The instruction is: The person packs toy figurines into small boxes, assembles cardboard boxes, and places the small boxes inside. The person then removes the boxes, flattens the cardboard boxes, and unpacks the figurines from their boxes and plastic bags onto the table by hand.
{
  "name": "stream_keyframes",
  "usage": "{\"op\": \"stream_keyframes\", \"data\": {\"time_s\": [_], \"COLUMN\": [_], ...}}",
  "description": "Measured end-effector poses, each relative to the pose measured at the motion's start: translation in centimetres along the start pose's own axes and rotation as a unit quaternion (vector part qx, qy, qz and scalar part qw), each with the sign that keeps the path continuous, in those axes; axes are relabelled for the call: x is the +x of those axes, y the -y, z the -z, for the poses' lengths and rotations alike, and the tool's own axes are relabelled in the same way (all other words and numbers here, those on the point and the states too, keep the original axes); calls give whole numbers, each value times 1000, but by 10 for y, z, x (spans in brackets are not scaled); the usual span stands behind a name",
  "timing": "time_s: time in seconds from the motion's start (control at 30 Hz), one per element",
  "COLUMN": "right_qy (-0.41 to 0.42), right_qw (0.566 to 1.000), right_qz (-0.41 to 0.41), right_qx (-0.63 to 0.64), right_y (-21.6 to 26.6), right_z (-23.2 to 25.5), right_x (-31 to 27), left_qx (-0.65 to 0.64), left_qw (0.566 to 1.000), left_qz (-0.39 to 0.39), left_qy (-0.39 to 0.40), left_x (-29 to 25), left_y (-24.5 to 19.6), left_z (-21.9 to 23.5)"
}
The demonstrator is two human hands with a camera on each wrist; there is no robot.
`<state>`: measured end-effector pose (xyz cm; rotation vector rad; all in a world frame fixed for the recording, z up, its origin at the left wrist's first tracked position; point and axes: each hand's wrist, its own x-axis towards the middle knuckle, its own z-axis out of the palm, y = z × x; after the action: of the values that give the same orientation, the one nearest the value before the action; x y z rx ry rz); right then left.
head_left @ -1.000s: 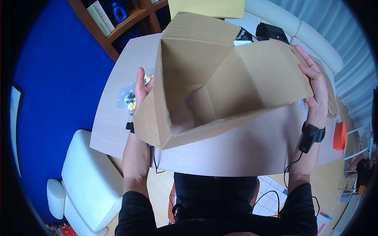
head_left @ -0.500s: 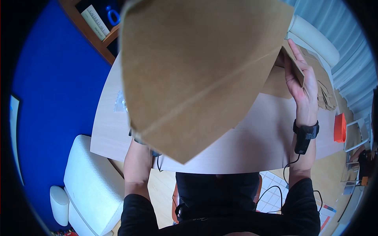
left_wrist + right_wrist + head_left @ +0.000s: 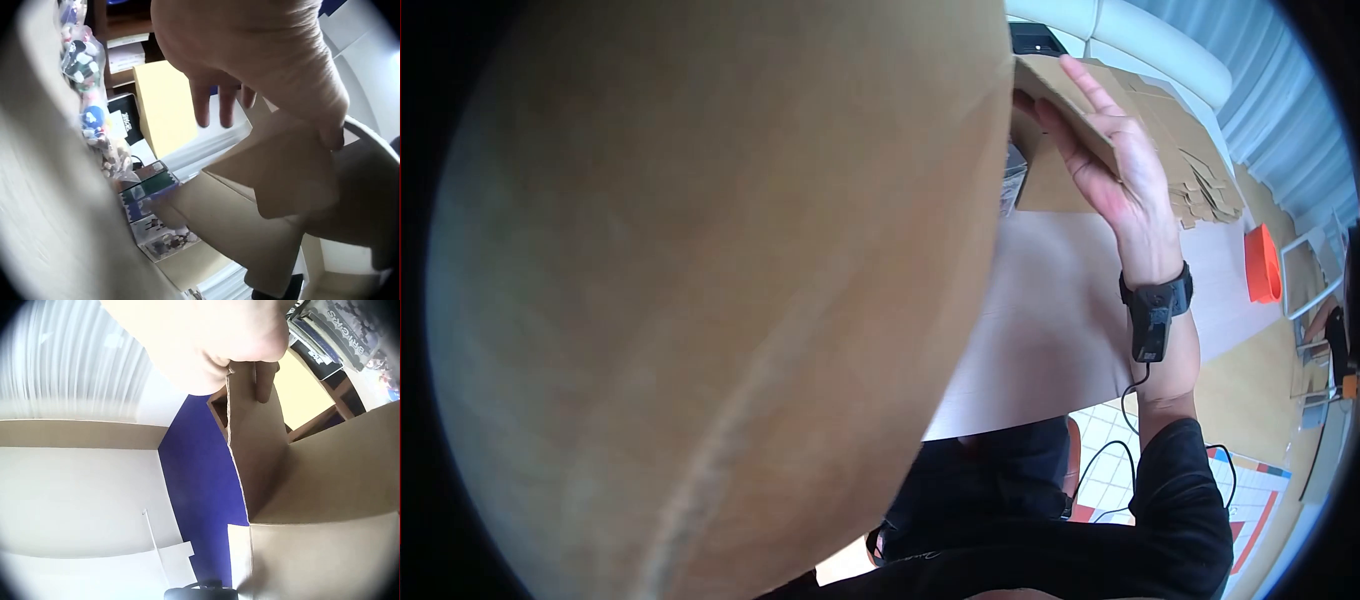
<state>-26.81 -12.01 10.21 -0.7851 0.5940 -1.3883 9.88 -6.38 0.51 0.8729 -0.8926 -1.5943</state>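
Observation:
A large cardboard box (image 3: 730,250) is lifted close to the head camera, its outer side filling the left half of that view. My right hand (image 3: 1135,165) grips one of its flaps (image 3: 1070,115), with fingers on both faces of the cardboard and one finger pointing outward. In the right wrist view the flap's edge and the inside of the box (image 3: 337,481) show below that hand. Behind the box in the head view, my left hand (image 3: 250,50) is hidden; the left wrist view has its thumb against a cardboard flap (image 3: 294,169) and its other fingers hanging straight.
Flattened cardboard (image 3: 1170,120) lies at the table's right side, near an orange container (image 3: 1262,265). Printed boxes (image 3: 150,200) and clear bags of small colourful pieces (image 3: 84,69) are on the table (image 3: 1040,310). A cable runs from the right wrist camera.
The box has turned from its opening facing me to its outer side facing me, and come nearer the head camera. My right hand has moved left with the flap.

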Motion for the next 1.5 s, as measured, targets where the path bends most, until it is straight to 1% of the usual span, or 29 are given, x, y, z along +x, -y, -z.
{"op": "stream_keyframes", "data": {"time_s": [0.03, 0.07, 0.17, 0.2, 0.27, 0.3, 0.33, 0.37, 0.4, 0.43, 0.53, 0.67, 0.73, 0.77, 0.83, 0.87, 0.93, 0.97, 1.0, 1.07, 1.2, 1.27, 1.3, 1.37, 1.4, 1.47, 1.5], "right_qy": [28, 26, 92, 92, 137, 164, 166, 197, 223, 223, 264, 272, 276, 275, 288, 288, 297, 323, 323, 330, 337, 369, 374, 380, 383, 404, 408], "right_qw": [999, 1000, 993, 993, 980, 967, 967, 931, 878, 879, 877, 895, 902, 903, 902, 903, 877, 865, 865, 861, 869, 852, 851, 790, 789, 760, 758], "right_qz": [-16, -14, -54, -52, -85, -74, -72, -27, 20, 22, 105, 96, 146, 145, 190, 190, 184, 145, 146, 115, 116, 87, 86, 134, 134, 109, 107], "right_qx": [-9, -8, -57, -56, -115, -183, -181, -305, -423, -420, -387, -341, -299, -296, -259, -256, -331, -356, -356, -369, -343, -360, -358, -462, -462, -496, -498], "right_y": [-1, -2, -5, -4, 2, 4, 5, 6, 6, 6, 5, 23, 25, 25, 28, 27, 23, 21, 18, 14, 18, 18, 18, 18, 19, 22, 23], "right_z": [5, 7, 7, 3, -4, -5, -5, -4, -3, -2, 1, -9, -8, -9, -12, -11, -9, -6, -5, -6, -16, -17, -17, -17, -19, -23, -24], "right_x": [2, 4, 4, 2, -5, -9, -12, -14, -16, -18, -25, -35, -36, -36, -37, -37, -37, -33, -33, -33, -46, -52, -54, -59, -61, -65, -66], "left_qx": [11, 23, 57, 68, 91, 103, 115, 128, 141, 155, 197, 251, 276, 289, 313, 324, 345, 355, 364, 381, 410, 426, 434, 449, 457, 469, 474], "left_qw": [1000, 1000, 998, 998, 996, 995, 993, 991, 989, 987, 979, 966, 959, 955, 947, 943, 935, 931, 927, 919, 904, 894, 889, 878, 874, 865, 861], "left_qz": [0, 0, -3, -5, -13, -18, -21, -25, -29, -31, -35, -40, -42, -41, -41, -41, -44, -46, -48, -53, -56, -58, -59, -63, -64, -66, -67], "left_qy": [2, 2, -2, -3, -6, -8, -12, -15, -17, -21, -31, -49, -55, -58, -64, -68, -72, -74, -76, -83, -113, -128, -135, -151, -156, -166, -171], "left_x": [2, 2, -3, -4, -5, -7, -9, -11, -13, -16, -25, -42, -49, -53, -61, -64, -67, -68, -70, -76, -95, -103, -107, -115, -118, -121, -123], "left_y": [0, 0, -4, -5, -9, -12, -15, -18, -21, -24, -32, -42, -46, -48, -51, -52, -55, -58, -59, -61, -63, -66, -68, -71, -73, -79, -80], "left_z": [-3, -5, -9, -11, -16, -17, -19, -21, -24, -26, -33, -40, -43, -45, -49, -52, -57, -59, -61, -63, -62, -62, -62, -62, -62, -65, -69]}}
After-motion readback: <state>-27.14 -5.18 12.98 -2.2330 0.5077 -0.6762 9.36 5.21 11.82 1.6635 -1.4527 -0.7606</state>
